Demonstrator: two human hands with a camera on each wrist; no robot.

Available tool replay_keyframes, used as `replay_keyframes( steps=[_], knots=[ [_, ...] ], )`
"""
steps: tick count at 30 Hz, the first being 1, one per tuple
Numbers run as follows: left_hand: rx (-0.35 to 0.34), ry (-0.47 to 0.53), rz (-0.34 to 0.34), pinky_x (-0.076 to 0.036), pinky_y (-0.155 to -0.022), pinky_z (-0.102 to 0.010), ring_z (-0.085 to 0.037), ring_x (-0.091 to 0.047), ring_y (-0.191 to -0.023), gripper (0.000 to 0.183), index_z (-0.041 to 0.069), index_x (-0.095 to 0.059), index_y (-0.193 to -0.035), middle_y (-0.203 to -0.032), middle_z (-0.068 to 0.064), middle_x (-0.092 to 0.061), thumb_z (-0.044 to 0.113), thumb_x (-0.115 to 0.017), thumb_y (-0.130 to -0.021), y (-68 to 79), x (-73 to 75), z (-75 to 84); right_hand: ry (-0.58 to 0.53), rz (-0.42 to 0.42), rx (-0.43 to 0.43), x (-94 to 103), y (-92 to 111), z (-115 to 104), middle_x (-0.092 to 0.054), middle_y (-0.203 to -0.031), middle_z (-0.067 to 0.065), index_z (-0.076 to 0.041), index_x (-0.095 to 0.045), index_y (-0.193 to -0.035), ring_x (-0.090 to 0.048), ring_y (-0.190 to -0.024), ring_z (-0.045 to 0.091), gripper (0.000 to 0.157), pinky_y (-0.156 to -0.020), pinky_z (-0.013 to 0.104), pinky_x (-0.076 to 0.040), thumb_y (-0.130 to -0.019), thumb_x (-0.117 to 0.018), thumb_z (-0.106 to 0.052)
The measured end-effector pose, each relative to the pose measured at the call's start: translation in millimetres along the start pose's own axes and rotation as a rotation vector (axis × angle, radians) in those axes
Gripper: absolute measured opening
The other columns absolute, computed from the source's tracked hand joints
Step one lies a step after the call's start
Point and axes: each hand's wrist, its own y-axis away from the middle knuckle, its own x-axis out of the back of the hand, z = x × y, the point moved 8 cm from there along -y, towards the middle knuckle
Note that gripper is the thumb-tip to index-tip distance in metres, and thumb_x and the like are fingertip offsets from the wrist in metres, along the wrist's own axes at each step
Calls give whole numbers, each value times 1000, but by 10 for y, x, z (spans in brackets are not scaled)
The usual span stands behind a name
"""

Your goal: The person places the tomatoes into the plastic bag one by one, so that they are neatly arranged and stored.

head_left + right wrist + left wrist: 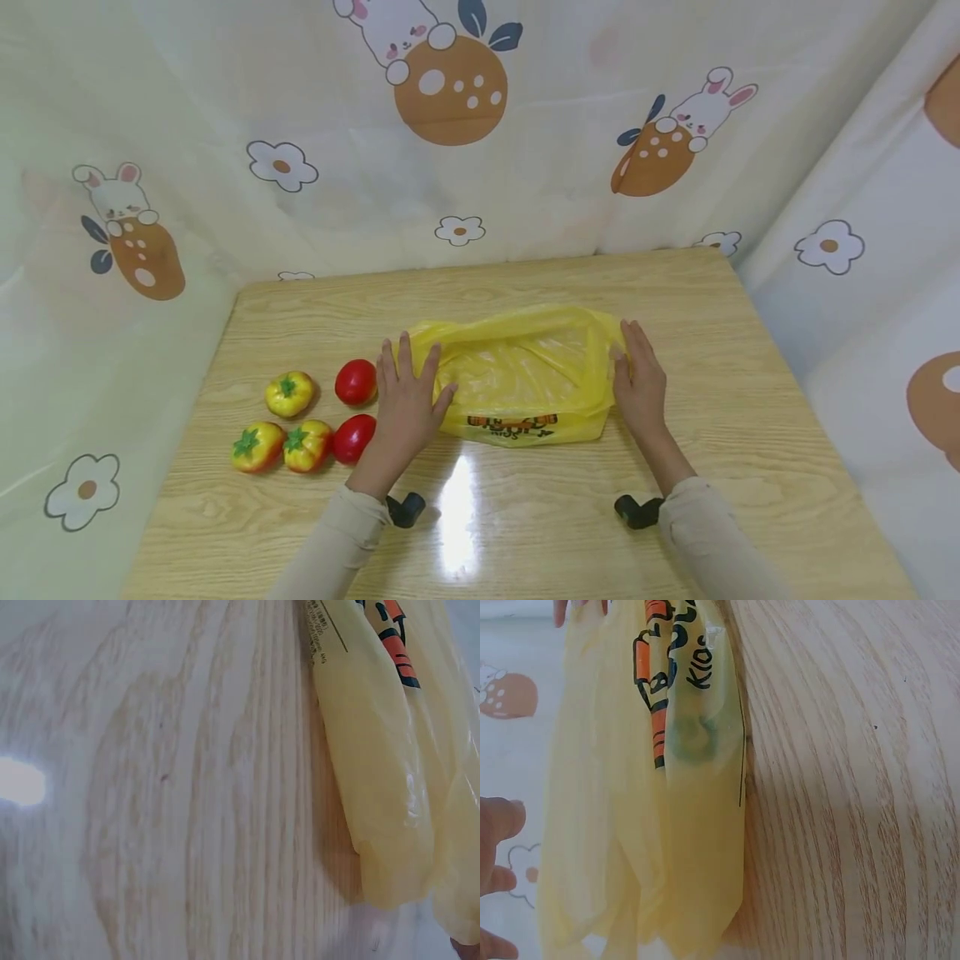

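A yellow plastic bag (517, 375) lies on the table with its mouth spread wide, and dark and orange print runs along its near side. My left hand (408, 400) is at the bag's left end, fingers straight and spread. At the right end my right hand (641, 379) has its fingers extended along the bag's edge. In the left wrist view the left fingers (496, 825) show at the left border, beside the bag's standing wall. The right wrist view shows the bag's printed side (382, 765) and only a sliver of a fingertip.
Left of the bag sit two shiny red round fruits (356, 382), one partly behind my left wrist. Farther left are a yellow fruit (289, 394) and two yellow-red fruits (257, 447) with green tops. A printed curtain (540, 192) hangs behind the wooden table (540, 533).
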Motion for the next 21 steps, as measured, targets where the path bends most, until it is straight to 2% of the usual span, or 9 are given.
replay_keyframes(
  steps=[4, 10, 16, 21],
  knots=[
    [32, 41, 0, -15, -116, -66, -56, -10, -143, 64, 12, -40, -149, -155, -33, -18, 42, -59, -96, 28, 32, -84, -15, 9, -2, 24, 2, -36, -37, -153, 23, 2, -43, -145, -33, -143, 40, 46, -114, 56, -28, -99, -43, 6],
    [125, 99, 19, -14, -115, -67, -55, -8, -144, 64, 9, -40, -149, -156, -33, -17, 39, -59, -96, 168, 94, -365, -42, 49, 16, 86, -27, -87, -41, -150, 24, 5, -45, -143, -37, -141, 39, 44, -112, 55, -31, -99, -42, 8],
    [197, 178, 101, -17, -112, -69, -57, -13, -141, 60, 2, -44, -143, -152, -34, -23, 33, -62, -95, 437, 142, -635, -66, 84, 21, 126, -44, -102, -44, -148, 23, 4, -47, -142, -39, -139, 39, 42, -110, 55, -34, -100, -42, 6],
    [236, 198, 122, -22, -111, -67, -57, -23, -137, 54, -3, -50, -136, -148, -36, -29, 27, -65, -94, 724, 58, -758, -87, 91, 15, 133, -16, -116, -44, -149, 20, 3, -47, -142, -40, -139, 37, 43, -110, 53, -34, -99, -43, 7]
  ],
)
